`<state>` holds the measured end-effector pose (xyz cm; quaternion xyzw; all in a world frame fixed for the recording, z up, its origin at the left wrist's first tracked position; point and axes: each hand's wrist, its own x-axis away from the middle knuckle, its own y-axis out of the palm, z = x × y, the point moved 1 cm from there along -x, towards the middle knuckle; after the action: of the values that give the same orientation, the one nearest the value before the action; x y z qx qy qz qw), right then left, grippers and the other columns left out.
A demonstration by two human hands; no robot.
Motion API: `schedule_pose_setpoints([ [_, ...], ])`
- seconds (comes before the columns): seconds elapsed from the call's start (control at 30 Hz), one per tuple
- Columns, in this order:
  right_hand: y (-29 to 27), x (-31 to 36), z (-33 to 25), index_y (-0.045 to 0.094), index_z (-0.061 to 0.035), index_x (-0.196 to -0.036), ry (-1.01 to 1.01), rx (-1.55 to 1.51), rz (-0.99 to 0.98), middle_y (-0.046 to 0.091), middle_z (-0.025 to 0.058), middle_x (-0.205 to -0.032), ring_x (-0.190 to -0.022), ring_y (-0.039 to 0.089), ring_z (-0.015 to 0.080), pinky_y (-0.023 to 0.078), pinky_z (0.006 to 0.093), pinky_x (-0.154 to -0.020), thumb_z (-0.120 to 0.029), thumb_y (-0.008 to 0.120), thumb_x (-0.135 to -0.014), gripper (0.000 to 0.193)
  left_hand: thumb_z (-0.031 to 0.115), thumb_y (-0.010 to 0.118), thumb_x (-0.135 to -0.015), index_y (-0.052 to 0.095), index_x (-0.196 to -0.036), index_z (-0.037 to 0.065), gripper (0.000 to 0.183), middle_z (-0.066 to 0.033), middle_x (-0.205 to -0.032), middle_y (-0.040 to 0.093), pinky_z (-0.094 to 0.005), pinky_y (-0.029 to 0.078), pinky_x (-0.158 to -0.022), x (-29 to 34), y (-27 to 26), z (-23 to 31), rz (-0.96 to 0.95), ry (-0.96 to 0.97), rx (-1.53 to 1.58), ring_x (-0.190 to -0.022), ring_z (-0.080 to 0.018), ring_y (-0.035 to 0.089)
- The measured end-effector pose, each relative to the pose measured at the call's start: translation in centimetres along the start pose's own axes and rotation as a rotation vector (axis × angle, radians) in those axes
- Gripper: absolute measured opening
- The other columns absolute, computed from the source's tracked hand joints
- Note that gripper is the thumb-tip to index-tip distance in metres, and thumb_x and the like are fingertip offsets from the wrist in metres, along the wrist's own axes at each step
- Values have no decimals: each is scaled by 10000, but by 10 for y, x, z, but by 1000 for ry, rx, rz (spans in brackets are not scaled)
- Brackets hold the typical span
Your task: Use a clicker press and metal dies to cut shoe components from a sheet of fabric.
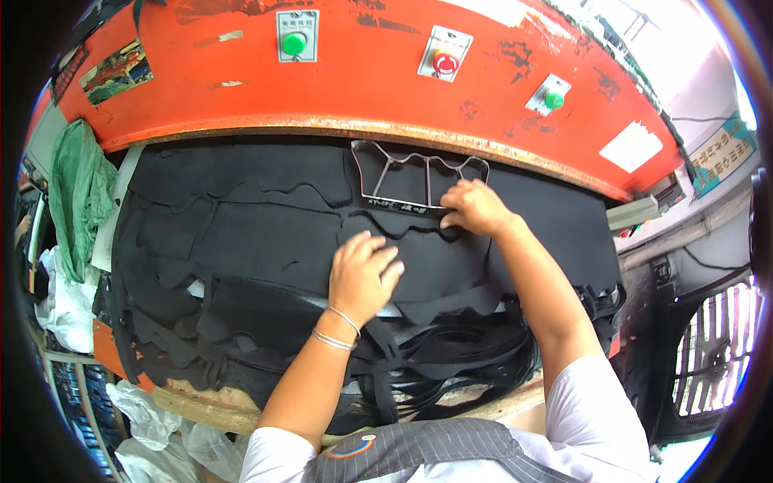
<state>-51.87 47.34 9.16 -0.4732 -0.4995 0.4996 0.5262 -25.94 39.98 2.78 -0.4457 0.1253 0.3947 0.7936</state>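
A metal cutting die [396, 201], with a wavy far edge and thin cross braces, lies on the black sheet material [274, 233] close under the red machine beam. My right hand [475, 208] grips the die at its near right corner, the fingers bent over its edge. Nearer to me and to the left, my left hand [359, 274] is over the sheet with its fingers apart and nothing in them. Whether its fingertips touch the sheet, I cannot tell. Cut outlines with wavy edges run through the sheet left of the die and just in front of it.
The red beam [362, 88] spans the far side, bearing two green buttons and a red emergency stop [444, 62]. Black offcut strips [467, 346] pile along the near edge. A green bag [79, 193] hangs at left; a fan [713, 354] stands at right.
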Motion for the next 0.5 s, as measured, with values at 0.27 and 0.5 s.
schedule_pose_setpoints([
  [0.27,52,58,22,436,-116,-1392,545,-383,430,467,218,-1389,-1318,424,343,343,467,-1069,-266,814,-712,792,251,704,-799,729,-1003,107,251,-78,-917,636,-401,455,-794,-62,-3,-66,63,-241,-208,-896,-279,587],
  [0.5,63,51,19,436,-66,-1384,548,-579,543,607,220,-1216,-1162,587,305,452,375,-1012,-137,781,-746,729,302,675,-825,751,-959,151,216,-28,-896,637,-384,438,-787,-68,5,-66,30,-326,-284,-903,-240,585],
])
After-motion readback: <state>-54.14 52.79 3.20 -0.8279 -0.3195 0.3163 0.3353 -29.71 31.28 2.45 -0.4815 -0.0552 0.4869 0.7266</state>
